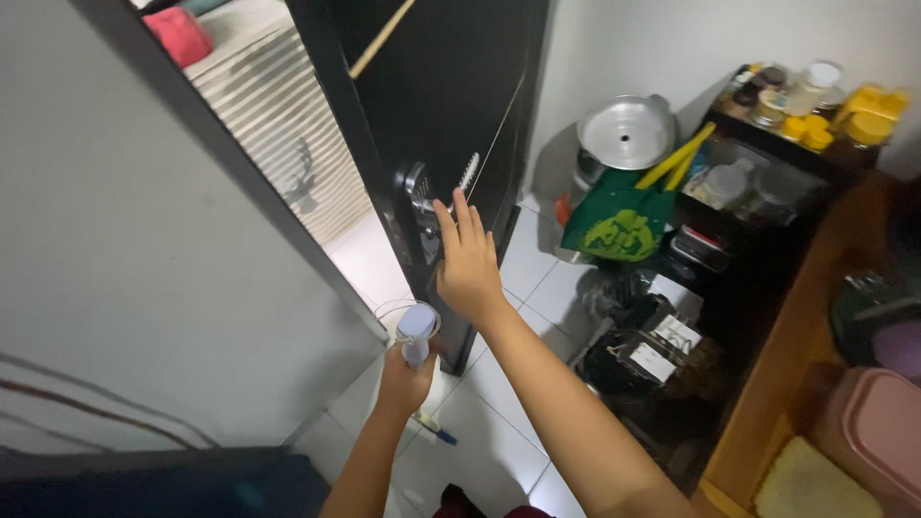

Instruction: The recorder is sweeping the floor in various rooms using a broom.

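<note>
View from a head cam, looking down at two bare arms reaching fwd from the bottom centre of the frame; a black door (451, 105) stands ajar in the upper centre, w/ a pale ribbed wall seen through the gap to its left.

The right hand (467, 261) is seen at centre frame, fingers spread and extended, palm laid flat against the door face just beside the metal lock and handle set (422, 197); nothing is held in it, the grip is wide open; fingertips are touching or nearly touching the lock plate, exact contact can't be told.

The left hand (405, 379) is seen lower, slightly left of centre, closed around a small white bottle (416, 331) w/ a rounded pale cap, held upright; the bottle sits just below the door edge, near the doorframe.

A grey wall fills the left half of the frame; white floor tiles (537, 278) are seen in the centre and bottom. On the floor below the left hand a small white and blue object (436, 429) lies; its kind can't be told.

At right: a green bag w/ yellow handles (619, 216); a round metal lid (625, 132) above it; a dark shelf (767, 144) w/ jars and yellow lids in the upper right; dark bags (633, 345) on the floor at centre right; a pink lidded container (878, 432) at the lower right edge.
</note>
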